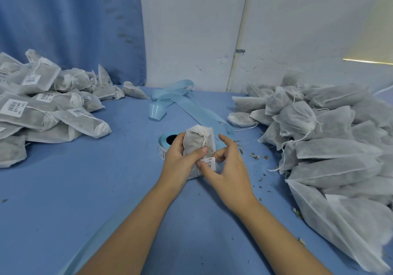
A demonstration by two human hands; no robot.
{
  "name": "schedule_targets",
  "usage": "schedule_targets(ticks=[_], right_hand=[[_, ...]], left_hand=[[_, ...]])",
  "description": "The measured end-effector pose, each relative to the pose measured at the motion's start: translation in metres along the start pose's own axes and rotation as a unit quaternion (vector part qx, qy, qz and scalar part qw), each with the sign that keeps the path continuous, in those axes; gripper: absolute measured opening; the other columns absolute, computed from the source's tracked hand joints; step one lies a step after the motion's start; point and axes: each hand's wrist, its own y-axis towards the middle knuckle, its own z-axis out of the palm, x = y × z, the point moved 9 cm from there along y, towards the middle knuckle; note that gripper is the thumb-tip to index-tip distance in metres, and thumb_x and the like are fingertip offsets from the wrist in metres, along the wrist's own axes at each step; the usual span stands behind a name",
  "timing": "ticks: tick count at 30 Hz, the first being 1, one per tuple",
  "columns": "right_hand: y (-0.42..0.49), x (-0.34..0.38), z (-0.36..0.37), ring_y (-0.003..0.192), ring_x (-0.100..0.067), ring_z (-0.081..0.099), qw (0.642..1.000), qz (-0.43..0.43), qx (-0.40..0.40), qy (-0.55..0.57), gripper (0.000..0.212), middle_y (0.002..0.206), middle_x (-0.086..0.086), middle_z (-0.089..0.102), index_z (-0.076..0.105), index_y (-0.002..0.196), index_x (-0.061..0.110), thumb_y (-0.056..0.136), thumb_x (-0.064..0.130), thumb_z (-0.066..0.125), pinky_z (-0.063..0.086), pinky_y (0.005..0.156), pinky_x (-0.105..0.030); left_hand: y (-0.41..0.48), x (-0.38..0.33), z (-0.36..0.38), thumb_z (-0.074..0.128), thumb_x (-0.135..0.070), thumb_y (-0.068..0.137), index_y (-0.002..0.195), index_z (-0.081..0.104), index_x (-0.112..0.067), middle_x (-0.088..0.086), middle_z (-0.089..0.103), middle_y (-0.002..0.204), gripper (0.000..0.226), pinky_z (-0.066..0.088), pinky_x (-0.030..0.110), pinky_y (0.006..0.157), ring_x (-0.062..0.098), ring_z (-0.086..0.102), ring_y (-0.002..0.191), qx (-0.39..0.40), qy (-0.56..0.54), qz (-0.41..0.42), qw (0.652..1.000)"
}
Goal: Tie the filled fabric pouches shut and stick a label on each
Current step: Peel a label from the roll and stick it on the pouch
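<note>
Fingers [179,140] of the left hand [180,162] are curling round a lumpy white fabric pouch [196,143] at the table's [85,189] centre, long axis near-to-far, tied neck pointing at the far edge; the right hand [226,166] is pinching a label [209,162] against its near end.

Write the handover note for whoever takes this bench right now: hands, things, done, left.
Hands: the left hand grips the pouch in the middle of the table; its drawstring looks pulled tight. The right hand pinches a label against the pouch's lower front; it seems only partly stuck.
Things: the label roll lies just behind the hands, its blue backing strip trailing toward the wall.
Done: the labelled pile on the left.
Left: finish this label, then work through the unlabelled pile on the right. Several there look cinched, but check each tie.
</note>
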Motion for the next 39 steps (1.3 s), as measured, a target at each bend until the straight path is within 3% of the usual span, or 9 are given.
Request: schedule_targets(ticks=[3,6,9,13,17,25,31,34,39], right_hand=[[0.001,-0.006,0.000,0.100,0.002,0.043,1.000,0.017,-0.010,0.018,0.079,0.101,0.022,0.046,0.033,0.141,0.027,0.077,0.046,0.074,0.037,0.085,-0.017],[0.001,-0.014,0.004,0.110,-0.006,0.044,0.995,0.051,0.002,0.082,0.078,0.113,0.027,0.040,0.031,0.137,0.031,0.076,0.042,0.078,0.039,0.091,-0.020],[-0.001,-0.019,0.013,0.114,-0.008,0.052,0.980,0.086,0.049,0.172,0.065,0.118,0.016,0.053,0.042,0.129,0.029,0.077,0.036,0.079,0.046,0.093,-0.025],[-0.001,-0.017,0.013,0.092,0.001,0.065,0.966,0.087,0.061,0.237,0.050,0.100,0.020,0.066,0.053,0.118,0.028,0.076,0.027,0.081,0.049,0.074,-0.014],[-0.001,-0.019,0.014,0.088,-0.002,0.067,0.960,0.094,0.061,0.255,0.049,0.097,0.020,0.068,0.055,0.114,0.026,0.074,0.024,0.083,0.050,0.072,-0.016],[0.002,-0.013,0.013,0.076,0.001,0.065,0.944,0.100,0.067,0.307,0.024,0.083,0.015,0.070,0.063,0.103,0.021,0.084,0.033,0.071,0.046,0.065,-0.011],[0.001,-0.016,0.018,0.088,-0.015,0.067,0.894,0.158,0.079,0.413,0.029,0.092,-0.003,0.072,0.069,0.099,0.018,0.081,0.040,0.066,0.056,0.077,-0.029],[-0.001,-0.014,0.024,0.089,-0.016,0.067,0.857,0.179,0.085,0.476,0.022,0.094,-0.006,0.072,0.071,0.097,0.015,0.082,0.030,0.068,0.054,0.075,-0.025],[0.000,-0.023,0.016,0.093,-0.021,0.070,0.844,0.203,0.023,0.496,0.024,0.100,-0.013,0.073,0.069,0.107,0.003,0.086,0.013,0.065,0.056,0.080,-0.027]], left_hand=[[0.000,0.002,-0.001,0.065,-0.001,0.084,0.110,0.062,-0.018,0.003,0.071,0.103,0.031,0.056,0.025,0.073,0.017,0.068,0.094,-0.008,-0.016,-0.011,1.000],[0.001,0.005,-0.002,0.066,-0.006,0.085,0.109,0.063,-0.017,0.001,0.072,0.097,0.027,0.055,0.025,0.067,0.017,0.070,0.087,-0.014,-0.046,-0.030,0.998],[0.001,0.010,0.003,0.066,-0.009,0.085,0.107,0.064,-0.018,0.002,0.073,0.091,0.023,0.055,0.027,0.063,0.018,0.070,0.081,-0.009,-0.086,-0.054,0.995],[0.000,0.014,0.008,0.069,-0.016,0.081,0.110,0.063,-0.016,0.006,0.073,0.092,0.029,0.058,0.032,0.069,0.021,0.071,0.082,0.006,-0.099,-0.073,0.992],[-0.002,0.015,0.010,0.073,-0.025,0.068,0.115,0.062,-0.012,0.009,0.072,0.095,0.050,0.058,0.035,0.071,0.023,0.070,0.084,0.013,-0.116,-0.087,0.989],[-0.003,0.011,0.014,0.069,-0.021,0.074,0.117,0.060,-0.009,0.014,0.070,0.104,0.046,0.057,0.037,0.080,0.026,0.068,0.093,0.039,-0.153,-0.089,0.983],[-0.002,0.005,0.020,0.065,-0.016,0.076,0.109,0.061,-0.010,0.011,0.071,0.094,0.034,0.057,0.033,0.068,0.021,0.070,0.085,0.075,-0.207,-0.092,0.971],[-0.001,0.005,0.016,0.066,-0.017,0.074,0.108,0.061,-0.011,0.008,0.072,0.088,0.035,0.058,0.033,0.065,0.019,0.070,0.080,0.068,-0.200,-0.094,0.973],[0.000,0.007,0.012,0.073,-0.027,0.068,0.112,0.061,-0.009,0.009,0.072,0.099,0.049,0.057,0.036,0.082,0.023,0.069,0.091,0.050,-0.126,-0.081,0.987]])
